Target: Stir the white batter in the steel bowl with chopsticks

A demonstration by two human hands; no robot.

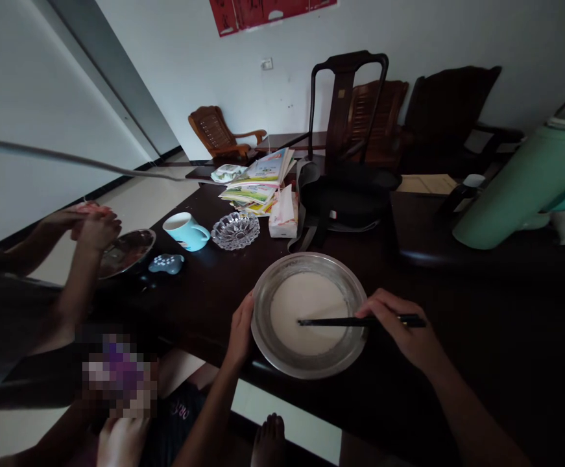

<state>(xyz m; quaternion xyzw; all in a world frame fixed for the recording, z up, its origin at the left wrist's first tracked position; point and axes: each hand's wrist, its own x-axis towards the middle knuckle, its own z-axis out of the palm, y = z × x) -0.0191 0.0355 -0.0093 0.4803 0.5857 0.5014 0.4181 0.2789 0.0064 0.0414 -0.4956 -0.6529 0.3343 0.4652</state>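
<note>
Toward the dark table's [204, 305] far edge lie books [257, 178], a tissue pack [283, 217] and a black bag [350, 198]; a mug [185, 231] stands nearer the left edge. By the near edge, the left hand [240, 327] grasps the metal bowl's [306, 371] side; the right [406, 337], reaching in from the right, grips black chopsticks [333, 322] dipped in white liquid [306, 292].

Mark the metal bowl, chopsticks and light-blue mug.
Metal bowl [304, 367]: head view, near side, by the rim.
Chopsticks [333, 322]: head view, dark shaft between the tips and the right hand [401, 324].
Light-blue mug [183, 232]: head view, outer side of the body.
</note>
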